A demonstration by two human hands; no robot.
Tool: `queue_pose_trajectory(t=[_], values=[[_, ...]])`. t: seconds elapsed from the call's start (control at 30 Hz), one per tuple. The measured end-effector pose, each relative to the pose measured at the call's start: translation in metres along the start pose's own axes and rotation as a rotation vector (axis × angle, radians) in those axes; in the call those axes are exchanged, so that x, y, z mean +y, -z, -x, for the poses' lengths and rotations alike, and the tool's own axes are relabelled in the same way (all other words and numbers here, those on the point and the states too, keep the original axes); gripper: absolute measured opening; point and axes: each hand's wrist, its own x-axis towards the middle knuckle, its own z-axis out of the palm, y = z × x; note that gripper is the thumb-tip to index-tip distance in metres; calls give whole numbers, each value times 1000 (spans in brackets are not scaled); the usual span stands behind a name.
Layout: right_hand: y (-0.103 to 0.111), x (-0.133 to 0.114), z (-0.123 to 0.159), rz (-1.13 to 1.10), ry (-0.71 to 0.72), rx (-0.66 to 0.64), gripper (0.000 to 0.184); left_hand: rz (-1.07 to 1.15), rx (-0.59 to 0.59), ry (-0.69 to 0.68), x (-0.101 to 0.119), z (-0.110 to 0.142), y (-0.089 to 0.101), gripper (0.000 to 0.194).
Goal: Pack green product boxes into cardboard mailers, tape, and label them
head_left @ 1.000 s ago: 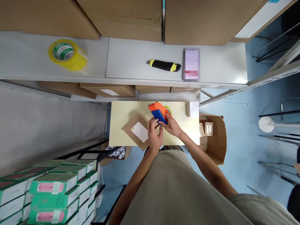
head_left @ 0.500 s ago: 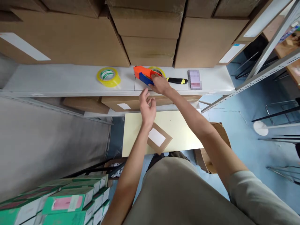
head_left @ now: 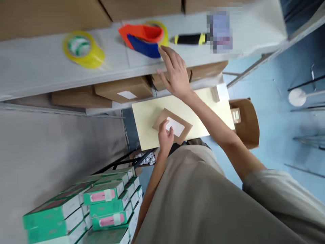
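My right hand (head_left: 177, 74) is raised in front of the upper shelf, fingers spread and holding nothing. Just beyond its fingertips lies an orange and blue tape dispenser (head_left: 143, 39) with a yellow tape roll behind it. Lower down, my left hand (head_left: 166, 137) is over the near-left part of a flat brown cardboard parcel (head_left: 186, 131). Its thumb and fingers are apart and slightly bent; whether they touch the parcel I cannot tell. The parcel, with a white label (head_left: 175, 126) on top, lies on a pale yellow table (head_left: 144, 135).
On the upper shelf (head_left: 50, 54) are a yellow tape roll (head_left: 83, 49), a black and yellow utility knife (head_left: 190, 39) and a blurred-out item (head_left: 220, 30). Cardboard boxes (head_left: 124, 89) fill the shelf below. An open carton (head_left: 247, 125) stands right of the table; green boxes (head_left: 108, 193) are stacked lower left.
My right hand has let go of the tape dispenser, which stays on the shelf. My left hand has dropped from near the shelf to the parcel. The view has tilted downward.
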Motion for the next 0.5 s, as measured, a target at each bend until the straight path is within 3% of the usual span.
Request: queue_pose_trajectory(t=[0.07, 0.17, 0.27, 0.37, 0.5], values=[[-12, 22, 83, -176, -197, -6, 84, -88, -102, 41, -8, 20, -8, 48], [-34, 51, 216, -378, -618, -55, 97, -221, -252, 48, -12, 40, -19, 54], [-46, 65, 312, -502, -950, -171, 106, -332, -380, 5, -11, 42, -29, 59], [-50, 71, 348, -625, -1091, -305, 107, -401, -453, 6, -11, 33, -39, 73], [-59, 79, 340, -800, -1071, -398, 103, -470, -474, 48, -10, 20, -47, 83]])
